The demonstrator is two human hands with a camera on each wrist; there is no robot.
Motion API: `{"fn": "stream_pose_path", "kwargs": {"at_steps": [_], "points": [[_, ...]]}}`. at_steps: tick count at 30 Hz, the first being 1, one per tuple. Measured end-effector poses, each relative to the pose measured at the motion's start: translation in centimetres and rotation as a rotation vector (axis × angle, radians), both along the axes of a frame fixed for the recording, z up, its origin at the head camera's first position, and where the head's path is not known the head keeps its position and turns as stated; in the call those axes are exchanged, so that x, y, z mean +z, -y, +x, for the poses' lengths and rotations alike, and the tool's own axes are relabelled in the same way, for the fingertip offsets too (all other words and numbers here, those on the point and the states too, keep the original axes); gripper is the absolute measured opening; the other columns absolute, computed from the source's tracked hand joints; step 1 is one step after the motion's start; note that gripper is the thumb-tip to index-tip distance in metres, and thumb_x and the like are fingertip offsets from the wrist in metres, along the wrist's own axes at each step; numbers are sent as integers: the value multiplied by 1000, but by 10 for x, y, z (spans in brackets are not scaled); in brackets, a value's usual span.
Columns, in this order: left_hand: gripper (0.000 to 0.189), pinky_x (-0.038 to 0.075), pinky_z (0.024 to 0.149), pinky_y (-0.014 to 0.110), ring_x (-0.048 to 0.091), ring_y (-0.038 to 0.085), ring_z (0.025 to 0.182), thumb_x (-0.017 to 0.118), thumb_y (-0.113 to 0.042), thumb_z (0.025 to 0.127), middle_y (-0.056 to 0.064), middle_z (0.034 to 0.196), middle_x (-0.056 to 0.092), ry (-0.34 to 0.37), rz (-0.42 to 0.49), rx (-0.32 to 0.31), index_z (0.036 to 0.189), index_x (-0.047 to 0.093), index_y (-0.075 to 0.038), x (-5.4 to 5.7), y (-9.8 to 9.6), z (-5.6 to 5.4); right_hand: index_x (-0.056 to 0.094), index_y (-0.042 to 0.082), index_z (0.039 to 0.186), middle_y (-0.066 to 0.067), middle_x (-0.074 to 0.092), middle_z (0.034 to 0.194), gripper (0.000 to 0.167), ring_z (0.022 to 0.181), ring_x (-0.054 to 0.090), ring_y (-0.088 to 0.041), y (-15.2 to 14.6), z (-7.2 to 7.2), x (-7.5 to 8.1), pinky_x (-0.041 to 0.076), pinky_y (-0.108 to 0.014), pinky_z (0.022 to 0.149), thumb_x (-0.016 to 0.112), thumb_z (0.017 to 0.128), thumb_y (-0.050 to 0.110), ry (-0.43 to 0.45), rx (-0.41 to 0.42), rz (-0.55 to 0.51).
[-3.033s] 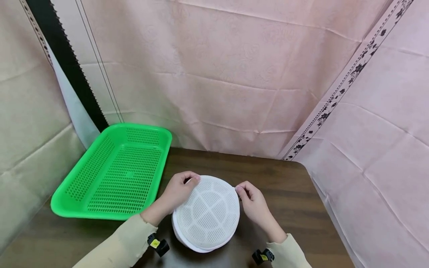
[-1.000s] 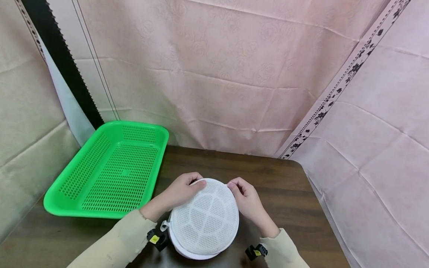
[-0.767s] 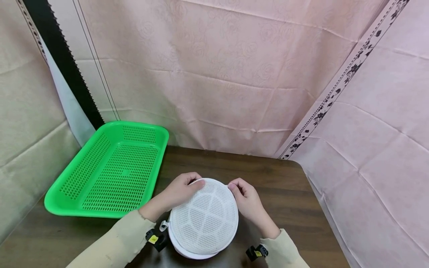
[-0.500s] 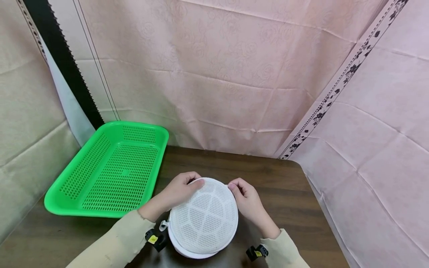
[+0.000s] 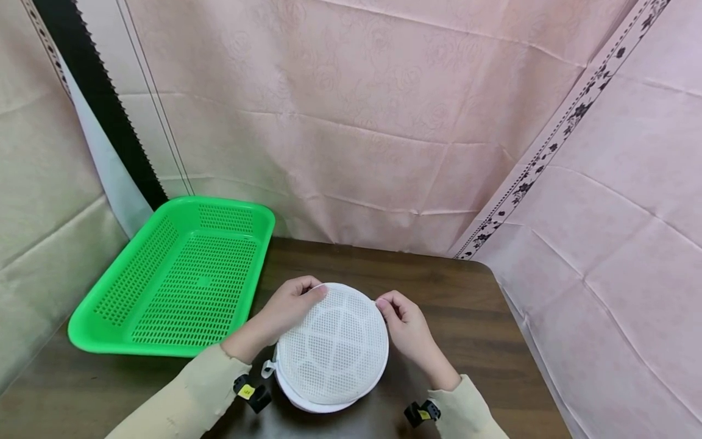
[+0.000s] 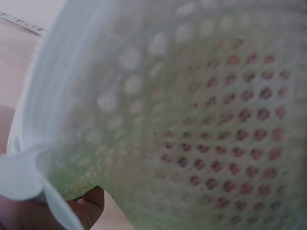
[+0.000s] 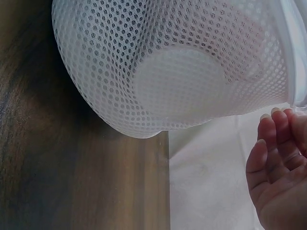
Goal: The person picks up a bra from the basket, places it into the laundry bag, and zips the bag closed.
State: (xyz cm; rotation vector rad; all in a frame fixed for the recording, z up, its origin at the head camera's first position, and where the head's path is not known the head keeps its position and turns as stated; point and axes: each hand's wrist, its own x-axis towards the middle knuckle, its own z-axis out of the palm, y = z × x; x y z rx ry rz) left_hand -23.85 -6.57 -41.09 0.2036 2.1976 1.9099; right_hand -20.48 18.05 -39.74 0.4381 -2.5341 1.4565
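Note:
A round white mesh laundry bag [image 5: 331, 344] stands between my hands, its flat mesh lid facing up. My left hand [image 5: 287, 308] grips the upper left rim, thumb on top of the lid. At the upper right rim, my right hand [image 5: 406, 320] pinches a small part of the edge, probably the zipper pull; the fingertips hide it. A white fabric loop [image 5: 267, 369] sticks out at the bag's left side. The right wrist view shows the bag's mesh wall [image 7: 105, 62] and a paler round patch [image 7: 180, 81] on it. Close, blurred mesh [image 6: 216, 134] fills the left wrist view.
A green plastic basket [image 5: 192, 286] with a perforated floor stands on the left of the brown wooden table [image 5: 439, 274]. Pale cloth [image 5: 351, 122] hangs behind the table and along both sides. Wrist cameras [image 5: 252, 393] are strapped on both forearms.
Over three seconds the bag has turned, bringing the fabric loop out at its left. In the last half second my left hand and the lid have shifted slightly up and left.

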Motion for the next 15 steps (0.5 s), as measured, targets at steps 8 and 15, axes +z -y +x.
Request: {"fn": "stream_pose_path", "kwargs": {"at_steps": [8,15], "points": [[21,47,67,34,57,23,76,59,-31,97,8,87,61,15,27,74,95,65,-11,0,0,-1,66,5,88,-1,62,78,12,71,56,-17,0,0,3,47,-27,63,58,95,1,-7,-6,-25],[23,49,67,35,59,24,76,57,-31,98,10,89,63,27,48,84,98,65,-9,-1,0,-2,66,5,88,-2,61,78,11,71,56,-19,-3,0,1,47,-27,62,58,95,2,18,0,-35]]}}
